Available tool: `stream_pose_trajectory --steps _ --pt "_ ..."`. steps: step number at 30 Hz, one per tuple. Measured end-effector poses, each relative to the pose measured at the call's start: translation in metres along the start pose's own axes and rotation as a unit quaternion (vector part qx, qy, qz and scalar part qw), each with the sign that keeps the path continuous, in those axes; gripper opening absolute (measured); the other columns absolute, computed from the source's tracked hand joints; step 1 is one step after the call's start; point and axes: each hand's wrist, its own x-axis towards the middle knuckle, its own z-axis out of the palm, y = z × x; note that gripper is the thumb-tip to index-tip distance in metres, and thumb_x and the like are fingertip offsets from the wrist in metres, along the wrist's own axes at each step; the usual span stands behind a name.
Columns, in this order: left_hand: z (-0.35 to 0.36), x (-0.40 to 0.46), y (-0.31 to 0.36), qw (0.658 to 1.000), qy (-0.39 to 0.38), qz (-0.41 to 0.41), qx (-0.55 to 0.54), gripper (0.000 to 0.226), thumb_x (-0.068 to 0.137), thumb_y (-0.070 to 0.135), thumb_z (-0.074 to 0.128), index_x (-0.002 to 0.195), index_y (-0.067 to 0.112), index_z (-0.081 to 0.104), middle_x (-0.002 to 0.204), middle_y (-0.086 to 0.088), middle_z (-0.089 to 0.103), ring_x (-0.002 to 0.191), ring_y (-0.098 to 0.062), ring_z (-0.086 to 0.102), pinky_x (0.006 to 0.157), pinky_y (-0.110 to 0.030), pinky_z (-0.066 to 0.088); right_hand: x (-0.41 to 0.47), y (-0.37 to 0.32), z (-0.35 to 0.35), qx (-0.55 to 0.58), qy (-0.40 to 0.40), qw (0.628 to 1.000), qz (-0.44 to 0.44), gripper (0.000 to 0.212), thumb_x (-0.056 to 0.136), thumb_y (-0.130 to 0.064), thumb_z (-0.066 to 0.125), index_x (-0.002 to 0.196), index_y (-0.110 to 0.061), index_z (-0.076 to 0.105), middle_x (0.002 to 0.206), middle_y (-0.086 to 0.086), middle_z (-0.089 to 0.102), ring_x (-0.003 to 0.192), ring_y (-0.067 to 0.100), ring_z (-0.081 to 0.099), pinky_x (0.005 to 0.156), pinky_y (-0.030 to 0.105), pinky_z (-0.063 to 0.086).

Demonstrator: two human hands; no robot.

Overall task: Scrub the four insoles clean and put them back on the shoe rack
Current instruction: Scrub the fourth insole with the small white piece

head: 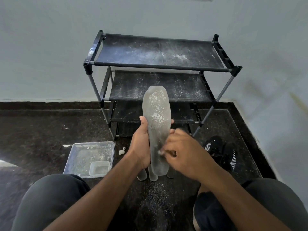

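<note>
My left hand (140,145) grips a grey insole (156,114) around its middle and holds it upright, toe end up. White powder speckles the insole's upper half. My right hand (181,152) is blurred and presses against the insole's lower right side, pinching something small that I cannot identify. Below the held insole, ends of other grey insoles (152,177) show on the dark floor. The black shoe rack (158,67) stands against the wall ahead, its shelves dusted with white powder and bare of insoles.
A clear plastic tray (80,152) with a small clear tub (99,168) inside lies on the floor at left. A pair of black shoes (221,152) sits at right. A small white cap (121,152) lies near the tray. My knees fill the bottom corners.
</note>
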Motion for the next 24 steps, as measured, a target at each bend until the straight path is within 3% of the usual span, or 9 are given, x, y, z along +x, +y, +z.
stream_pose_trajectory --steps 3,7,9,11,13,17,21,24 --pt "-0.003 0.001 0.002 1.000 0.002 0.004 -0.005 0.098 0.096 0.080 0.020 0.124 0.003 0.075 0.107 -0.020 0.072 0.095 -0.030 0.072 0.090 -0.044 0.061 -0.007 -0.001 -0.002 0.086 -0.017 0.996 0.013 0.012 0.090 -0.026 0.070 0.097 -0.025 0.080 0.086 -0.016 0.064 0.093 0.001 0.046 0.082 0.015 0.041" --pt "0.000 -0.001 -0.003 1.000 -0.001 -0.007 0.007 0.093 0.100 0.076 0.020 0.136 0.003 0.066 0.136 -0.020 0.067 0.125 -0.035 0.066 0.106 -0.049 0.052 0.002 0.001 -0.006 -0.033 0.074 0.997 -0.011 0.012 0.091 -0.025 0.070 0.098 -0.022 0.079 0.085 -0.013 0.062 0.086 0.005 0.042 0.077 0.016 0.036" --pt "0.000 0.000 -0.001 1.000 -0.002 -0.002 0.001 0.095 0.099 0.077 0.020 0.132 0.002 0.069 0.127 -0.022 0.070 0.116 -0.034 0.070 0.100 -0.048 0.054 0.002 0.002 -0.003 -0.061 0.024 0.998 -0.019 0.013 0.091 -0.026 0.067 0.094 -0.021 0.079 0.083 -0.013 0.061 0.086 0.004 0.038 0.077 0.021 0.040" --pt "-0.003 0.002 0.001 1.000 0.008 0.009 -0.004 0.098 0.098 0.078 0.018 0.125 0.002 0.073 0.114 -0.022 0.072 0.102 -0.031 0.074 0.092 -0.046 0.059 -0.002 0.003 -0.003 -0.011 -0.038 0.999 0.001 0.015 0.090 -0.026 0.065 0.091 -0.021 0.080 0.083 -0.013 0.061 0.087 0.001 0.037 0.075 0.020 0.038" --pt "-0.004 0.002 0.002 1.000 0.008 0.008 -0.005 0.098 0.098 0.079 0.018 0.123 0.004 0.075 0.117 -0.022 0.071 0.106 -0.032 0.071 0.094 -0.047 0.059 -0.005 0.003 -0.005 0.030 -0.004 0.999 0.012 0.013 0.091 -0.023 0.067 0.095 -0.023 0.079 0.084 -0.013 0.061 0.087 0.004 0.042 0.074 0.021 0.039" --pt "0.001 -0.001 -0.004 1.000 0.012 0.000 0.010 0.092 0.102 0.073 0.019 0.123 0.004 0.075 0.133 -0.021 0.068 0.121 -0.034 0.068 0.103 -0.048 0.054 0.006 0.002 -0.001 -0.057 0.095 0.994 -0.014 0.012 0.092 -0.021 0.068 0.098 -0.017 0.078 0.086 -0.009 0.060 0.089 0.009 0.045 0.074 0.025 0.044" --pt "-0.002 0.002 0.002 0.999 0.026 0.012 -0.019 0.097 0.100 0.077 0.020 0.130 -0.001 0.069 0.120 -0.023 0.071 0.111 -0.033 0.069 0.109 -0.050 0.049 0.002 0.003 0.006 -0.103 -0.029 0.994 -0.011 0.024 0.094 -0.028 0.057 0.101 -0.020 0.079 0.091 -0.007 0.058 0.095 0.009 0.039 0.084 0.032 0.047" --pt "-0.005 0.004 0.002 0.999 0.030 0.014 -0.029 0.097 0.099 0.077 0.020 0.130 0.000 0.069 0.117 -0.023 0.069 0.111 -0.035 0.065 0.110 -0.052 0.048 -0.004 0.007 0.001 -0.082 0.001 0.997 -0.002 0.019 0.090 -0.025 0.061 0.095 -0.021 0.079 0.084 -0.011 0.054 0.087 0.007 0.038 0.078 0.033 0.048"
